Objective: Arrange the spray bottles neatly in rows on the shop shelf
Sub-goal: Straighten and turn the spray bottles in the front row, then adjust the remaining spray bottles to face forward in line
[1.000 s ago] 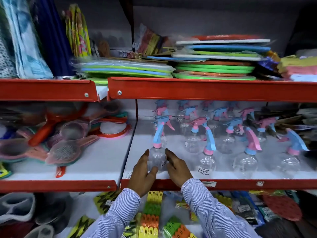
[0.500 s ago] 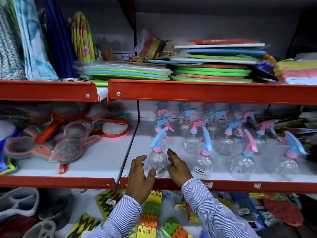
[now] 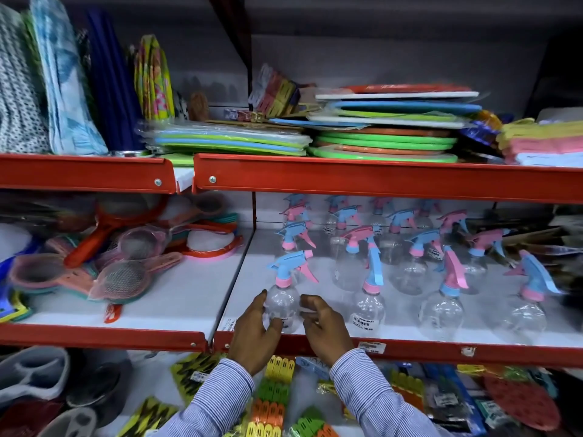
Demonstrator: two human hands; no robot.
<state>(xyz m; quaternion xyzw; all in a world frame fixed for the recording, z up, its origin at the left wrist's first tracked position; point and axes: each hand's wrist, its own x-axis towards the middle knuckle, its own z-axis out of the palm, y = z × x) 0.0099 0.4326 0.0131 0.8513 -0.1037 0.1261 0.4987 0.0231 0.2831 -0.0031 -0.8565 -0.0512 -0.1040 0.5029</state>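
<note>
A clear spray bottle [image 3: 281,302] with a blue head and pink collar stands upright at the front left of the white shelf [image 3: 315,269]. Its nozzle points left and its pink trigger points right. My left hand [image 3: 254,334] clasps the bottle's left side, thumb across its base. My right hand [image 3: 326,326] sits just right of it, fingers curled and apart, fingertips at the bottle's side. Several more clear spray bottles [image 3: 368,310] with pink or blue heads stand in rough rows to the right and behind, heads turned different ways.
The shelf's red front rail [image 3: 441,350] runs under my wrists. Plastic strainers [image 3: 123,279] are piled on the left bay. Stacked coloured mats [image 3: 388,143] lie on the shelf above. Packs of clothes pegs [image 3: 274,395] fill the shelf below.
The front-left bottle's head has turned from facing me to pointing left. My left hand has closed back against the bottle. The view has tilted upward slightly.
</note>
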